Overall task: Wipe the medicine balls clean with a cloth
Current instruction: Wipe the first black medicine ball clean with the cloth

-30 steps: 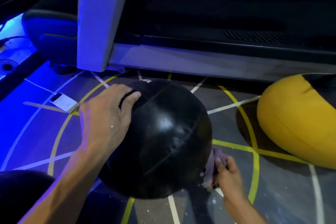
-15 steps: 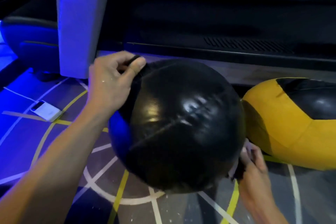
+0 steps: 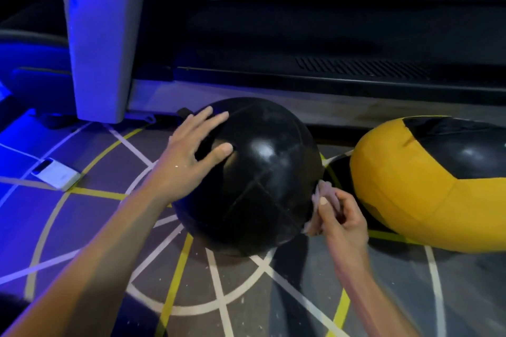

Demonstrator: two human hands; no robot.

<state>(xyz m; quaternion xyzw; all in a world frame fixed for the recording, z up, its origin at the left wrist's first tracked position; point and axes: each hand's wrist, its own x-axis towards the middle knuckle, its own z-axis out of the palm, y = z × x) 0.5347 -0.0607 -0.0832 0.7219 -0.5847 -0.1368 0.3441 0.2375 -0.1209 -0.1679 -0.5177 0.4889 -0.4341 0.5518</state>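
Fingers of my left hand [image 3: 189, 161] lie spread and straight on the upper left of the black medicine ball [image 3: 254, 180], which sits on the lined floor [image 3: 232, 295]. Against the ball's lower right side, my right hand [image 3: 342, 216] has its fingers curled, pinching the pale cloth [image 3: 321, 194]. Just right of the ball rests a yellow-and-black ball [image 3: 427, 186]; well to its left lies a white phone [image 3: 56, 174].

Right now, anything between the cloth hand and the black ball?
Nothing visible. The right hand pinches the cloth right at the black medicine ball, on its lower right side. The left hand rests spread on the ball's upper left; the yellow ball sits clear to the right.
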